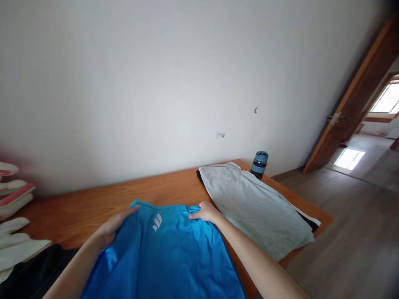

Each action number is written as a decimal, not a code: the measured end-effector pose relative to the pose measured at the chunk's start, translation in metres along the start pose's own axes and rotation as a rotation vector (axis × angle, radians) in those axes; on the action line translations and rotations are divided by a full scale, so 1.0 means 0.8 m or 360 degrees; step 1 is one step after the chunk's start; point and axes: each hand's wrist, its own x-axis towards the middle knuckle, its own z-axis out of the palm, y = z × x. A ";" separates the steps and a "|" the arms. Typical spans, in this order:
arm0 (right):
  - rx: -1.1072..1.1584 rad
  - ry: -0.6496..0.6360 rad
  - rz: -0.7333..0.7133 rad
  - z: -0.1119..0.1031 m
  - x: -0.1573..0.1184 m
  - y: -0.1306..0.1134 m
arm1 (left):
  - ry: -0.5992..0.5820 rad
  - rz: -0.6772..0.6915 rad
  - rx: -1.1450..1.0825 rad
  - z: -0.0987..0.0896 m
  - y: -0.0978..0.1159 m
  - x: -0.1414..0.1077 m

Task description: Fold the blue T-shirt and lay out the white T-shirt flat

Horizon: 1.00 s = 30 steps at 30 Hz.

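A bright blue garment (165,253) with a small white logo lies spread on the wooden table (93,203) in front of me. My left hand (114,226) grips its far left edge, partly tucked under the cloth. My right hand (205,212) pinches the far right edge, fingers closed on the fabric. Both forearms reach in from the bottom of the view.
A folded light grey garment (255,205) rests on dark and white clothes at the table's right end, beside a blue-lidded bottle (259,164). White and pink cloth (14,195) and a black item (34,272) lie at left. A doorway (358,124) opens at right.
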 end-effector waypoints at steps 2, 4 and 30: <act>-0.0029 -0.0022 -0.0033 0.001 -0.001 -0.001 | 0.0020 0.0067 0.0063 0.013 0.001 0.001; -0.0028 0.0000 -0.0086 0.000 -0.006 0.001 | 0.0153 0.0130 0.0093 0.023 0.001 0.005; 0.0808 0.0987 0.0139 -0.267 -0.123 0.185 | 0.0390 0.1980 0.1411 0.515 0.260 0.118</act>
